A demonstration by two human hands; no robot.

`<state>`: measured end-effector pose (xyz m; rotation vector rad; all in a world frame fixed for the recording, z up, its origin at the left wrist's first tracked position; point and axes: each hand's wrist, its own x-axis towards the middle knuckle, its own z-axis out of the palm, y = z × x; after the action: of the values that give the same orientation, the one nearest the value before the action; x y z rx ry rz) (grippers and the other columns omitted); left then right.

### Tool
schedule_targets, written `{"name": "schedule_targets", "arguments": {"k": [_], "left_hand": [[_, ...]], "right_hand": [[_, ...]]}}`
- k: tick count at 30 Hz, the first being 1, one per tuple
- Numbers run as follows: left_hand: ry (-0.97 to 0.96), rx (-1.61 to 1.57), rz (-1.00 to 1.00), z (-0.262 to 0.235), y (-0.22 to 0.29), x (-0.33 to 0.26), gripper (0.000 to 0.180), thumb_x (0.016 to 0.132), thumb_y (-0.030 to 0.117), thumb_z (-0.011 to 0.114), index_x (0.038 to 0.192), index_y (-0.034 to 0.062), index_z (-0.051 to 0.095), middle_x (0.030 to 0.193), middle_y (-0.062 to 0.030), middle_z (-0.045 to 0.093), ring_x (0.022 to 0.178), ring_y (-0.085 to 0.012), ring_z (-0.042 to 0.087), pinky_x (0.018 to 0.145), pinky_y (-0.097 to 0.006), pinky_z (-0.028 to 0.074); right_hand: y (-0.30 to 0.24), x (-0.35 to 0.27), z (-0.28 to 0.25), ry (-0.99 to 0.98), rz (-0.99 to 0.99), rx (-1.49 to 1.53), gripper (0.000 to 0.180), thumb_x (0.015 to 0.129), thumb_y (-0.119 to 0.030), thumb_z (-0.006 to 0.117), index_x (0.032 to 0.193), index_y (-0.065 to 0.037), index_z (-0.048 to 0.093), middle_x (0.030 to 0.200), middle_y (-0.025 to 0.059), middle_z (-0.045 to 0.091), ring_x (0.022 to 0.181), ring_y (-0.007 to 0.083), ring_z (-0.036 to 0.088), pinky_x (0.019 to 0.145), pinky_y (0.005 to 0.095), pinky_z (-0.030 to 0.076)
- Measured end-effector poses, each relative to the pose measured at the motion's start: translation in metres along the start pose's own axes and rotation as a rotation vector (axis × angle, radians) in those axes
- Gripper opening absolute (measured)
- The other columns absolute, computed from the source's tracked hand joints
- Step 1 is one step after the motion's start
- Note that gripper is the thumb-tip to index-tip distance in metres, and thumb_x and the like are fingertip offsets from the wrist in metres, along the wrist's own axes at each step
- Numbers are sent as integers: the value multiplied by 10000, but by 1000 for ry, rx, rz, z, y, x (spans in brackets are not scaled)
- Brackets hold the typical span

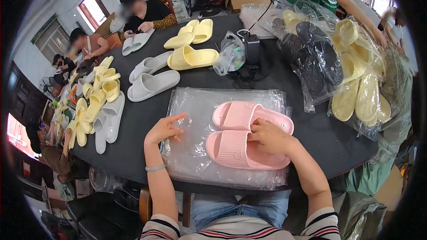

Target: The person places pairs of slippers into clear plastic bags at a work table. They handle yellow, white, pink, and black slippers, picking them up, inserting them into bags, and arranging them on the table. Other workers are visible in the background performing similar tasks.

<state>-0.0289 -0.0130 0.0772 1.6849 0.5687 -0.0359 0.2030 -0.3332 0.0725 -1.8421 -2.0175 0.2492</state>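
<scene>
Head view, right hand (267, 135) gripping pink slippers (249, 135), left hand (164, 129) loosely open on plastic bags (195, 106), grey slippers (151, 78) beyond.

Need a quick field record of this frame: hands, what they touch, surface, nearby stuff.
left hand: fingers on the stack of clear plastic bags, holding nothing
right hand: resting on the pair of pink slippers, at the seam between them
slippers: side by side on the bags
surface: dark table
nearby: grey slippers, yellow slippers, bagged slippers
others: people seated around the table
</scene>
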Motion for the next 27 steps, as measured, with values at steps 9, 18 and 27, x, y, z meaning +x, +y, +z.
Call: {"name": "schedule_targets", "arguments": {"k": [9,18,27], "left_hand": [[63,-85,108,-7,4,-8,606,794,-73,637,1370,6,465,1344,-108,550,526,-54,539,496,-215,502],[211,15,83,-12,-12,5,543,791,12,692,1307,-6,525,1199,-94,637,458,-46,499,403,-197,398],[498,876,270,-4,18,-15,577,722,139,773,1263,69,586,999,-100,655,639,-141,539,637,-286,478]], "right_hand": [[-13,5,-12,155,68,-74,195,697,-96,650,887,-114,690,865,43,622,923,260,572,803,377,486],[-10,2,-22,287,-6,140,132,768,-153,660,881,-99,700,730,93,627,713,269,622,624,385,490],[32,-10,-22,436,493,240,215,873,-246,605,899,-50,689,736,130,653,638,288,621,594,369,479]]}}
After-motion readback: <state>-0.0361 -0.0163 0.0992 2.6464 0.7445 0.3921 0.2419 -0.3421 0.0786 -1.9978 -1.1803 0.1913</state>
